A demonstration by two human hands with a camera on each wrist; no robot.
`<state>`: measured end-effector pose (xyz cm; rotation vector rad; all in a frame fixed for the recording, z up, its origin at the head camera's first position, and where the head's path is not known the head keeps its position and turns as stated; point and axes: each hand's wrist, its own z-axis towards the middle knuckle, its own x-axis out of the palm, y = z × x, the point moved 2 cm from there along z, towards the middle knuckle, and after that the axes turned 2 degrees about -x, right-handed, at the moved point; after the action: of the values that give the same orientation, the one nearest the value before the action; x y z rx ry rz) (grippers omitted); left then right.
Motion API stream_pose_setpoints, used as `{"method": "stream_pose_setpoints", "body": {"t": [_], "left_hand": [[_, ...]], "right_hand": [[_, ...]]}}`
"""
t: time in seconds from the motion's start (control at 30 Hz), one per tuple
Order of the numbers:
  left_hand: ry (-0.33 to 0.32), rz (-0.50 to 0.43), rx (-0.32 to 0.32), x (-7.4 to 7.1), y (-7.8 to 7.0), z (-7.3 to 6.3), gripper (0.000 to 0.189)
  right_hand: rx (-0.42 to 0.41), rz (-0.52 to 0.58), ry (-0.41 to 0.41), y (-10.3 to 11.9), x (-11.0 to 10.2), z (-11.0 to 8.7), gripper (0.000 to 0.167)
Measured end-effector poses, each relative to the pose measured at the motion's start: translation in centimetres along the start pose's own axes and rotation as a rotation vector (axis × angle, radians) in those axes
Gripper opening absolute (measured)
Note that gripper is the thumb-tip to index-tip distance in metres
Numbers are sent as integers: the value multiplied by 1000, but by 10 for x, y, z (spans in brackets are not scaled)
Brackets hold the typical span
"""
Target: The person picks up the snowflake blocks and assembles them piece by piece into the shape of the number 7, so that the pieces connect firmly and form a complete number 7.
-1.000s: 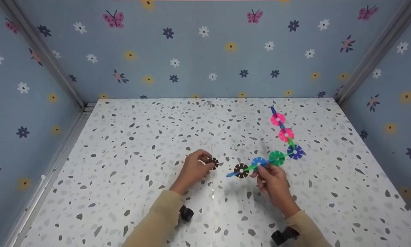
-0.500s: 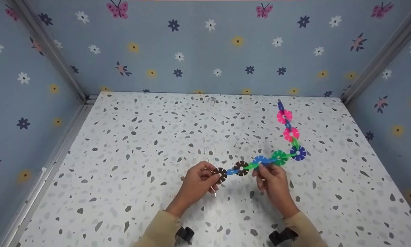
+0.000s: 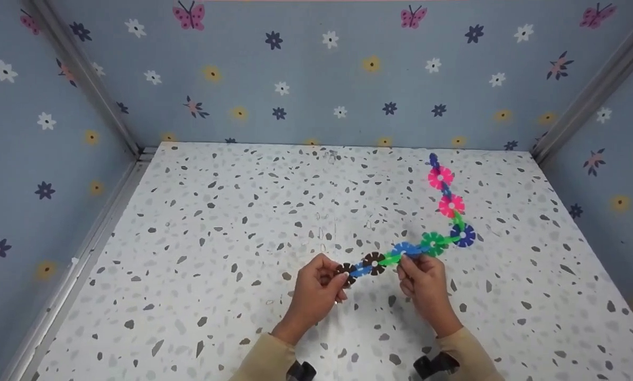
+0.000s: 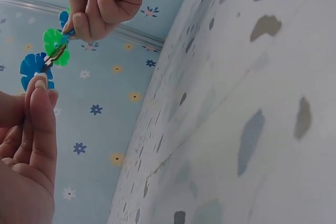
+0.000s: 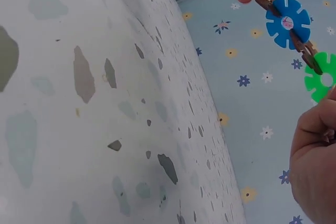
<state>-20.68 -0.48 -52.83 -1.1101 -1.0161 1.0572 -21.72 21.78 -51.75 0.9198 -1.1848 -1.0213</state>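
Observation:
My left hand (image 3: pixel 316 291) pinches a brown notched plastic disc (image 3: pixel 347 268) at the left end of a chain of interlocked discs. That disc joins a blue disc (image 5: pixel 302 20), which links to a second brown disc (image 3: pixel 374 263) and then a light green disc (image 5: pixel 320 83). My right hand (image 3: pixel 427 280) pinches another blue disc (image 3: pixel 403 250) at its lower edge, thumb in front. Beyond it the chain runs through a green disc (image 3: pixel 433 243) to a dark blue disc (image 3: pixel 462 235), then bends away past two pink discs (image 3: pixel 440 178). Curled fingers hide part of both held discs.
A white speckled table (image 3: pixel 216 238) lies under the hands. Blue flowered panels (image 3: pixel 316 74) enclose its back and sides, with metal posts (image 3: pixel 83 79) at the corners. Dark wrist cameras (image 3: pixel 435 365) are strapped near both sleeves.
My left hand has brought the brown disc rightward and toward me to the chain's blue end disc, and the two now join. My right hand keeps its pinch. The head view has shifted slightly.

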Motion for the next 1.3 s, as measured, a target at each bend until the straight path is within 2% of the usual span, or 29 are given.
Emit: {"method": "stream_pose_setpoints", "body": {"t": [0.13, 0.23, 0.37, 0.53, 0.67, 0.77, 0.9, 1.07, 1.2, 1.3], "left_hand": [[-34, -15, 19, 1, 1, -3, 12], [-36, -37, 1, 0, 5, -6, 11], [-4, -62, -65, 2, 9, -13, 12], [68, -56, -164, 11, 11, -23, 12], [113, -39, -204, 17, 15, -32, 11], [140, -9, -231, 21, 17, -37, 13], [171, 31, -302, 26, 19, -42, 17], [229, 167, -367, 29, 21, -46, 19], [290, 282, -395, 29, 22, -46, 22], [318, 355, -388, 28, 22, -46, 23]], "right_hand": [[5, -29, -9, 0, 5, 4, 22], [32, -65, 2, 0, 6, 5, 21], [80, -142, 57, 4, 1, 9, 20], [100, -306, 152, 12, -8, 16, 23], [134, -319, 210, 11, -9, 22, 25], [196, -327, 241, 5, -7, 28, 24], [315, -370, 308, -9, -4, 34, 26], [418, -459, 374, -25, -1, 35, 26], [466, -533, 390, -33, -1, 35, 25], [488, -584, 395, -36, -1, 35, 25]]}}
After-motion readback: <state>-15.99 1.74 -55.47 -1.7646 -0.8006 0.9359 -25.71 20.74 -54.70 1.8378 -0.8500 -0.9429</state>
